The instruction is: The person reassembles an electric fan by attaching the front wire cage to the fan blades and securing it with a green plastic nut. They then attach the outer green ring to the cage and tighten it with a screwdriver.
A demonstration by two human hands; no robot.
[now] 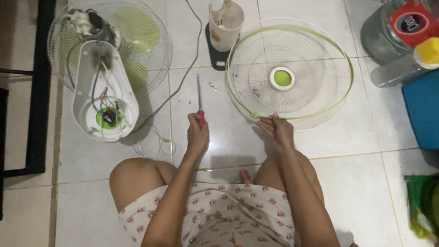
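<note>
My left hand (197,132) grips a red-handled screwdriver (199,98) whose shaft points away from me over the tiled floor. My right hand (276,129) holds the near rim of a white wire fan grille (315,103) edged with a green ring; a white and green cap sits at its centre. At the left lies an opened fan (107,68), its white motor housing face up with wires showing, over its green blades and rear grille.
A cream plastic fan part (225,24) stands on a dark base at the back. Small screws (212,85) lie on the tiles between my hands. Clear plastic bottles (388,41) and a blue object (423,110) sit at right, black furniture at left.
</note>
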